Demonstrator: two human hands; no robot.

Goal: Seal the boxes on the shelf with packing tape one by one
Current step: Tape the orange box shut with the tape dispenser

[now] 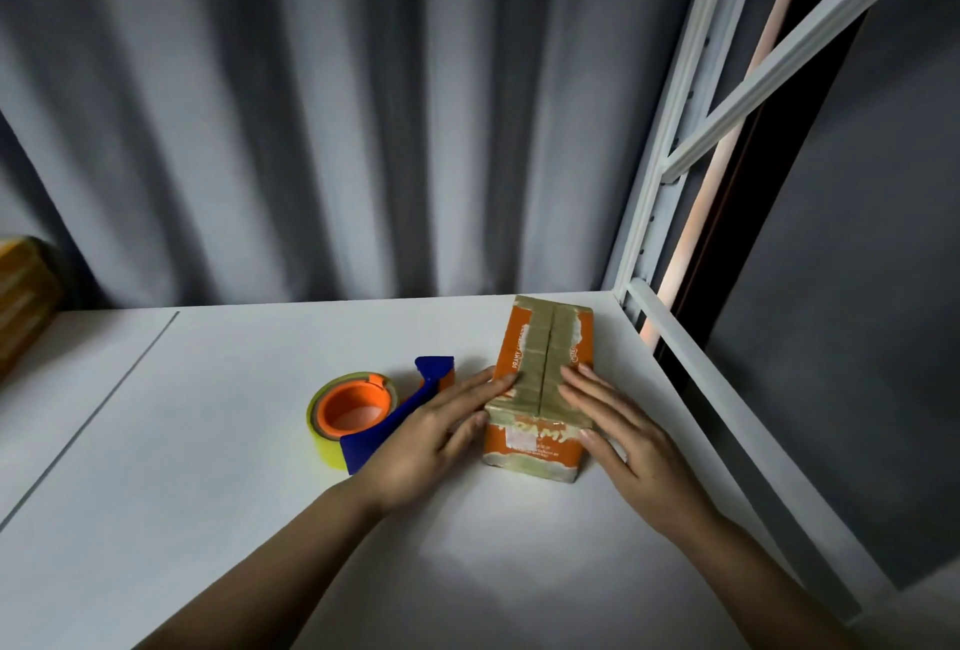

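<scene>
While two hands [524, 436] press, one box [540, 389] stands.

Bare forearms, no sleeves, short fingernails.

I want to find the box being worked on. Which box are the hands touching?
The orange box beside the tape dispenser; both hands press it. The other box sits untouched far left.

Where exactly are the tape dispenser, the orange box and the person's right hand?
tape dispenser [352, 410]: head view, on its orange hub.
orange box [535, 447]: head view, on its near end face.
right hand [631, 436]: head view, on the back of the hand.
</scene>
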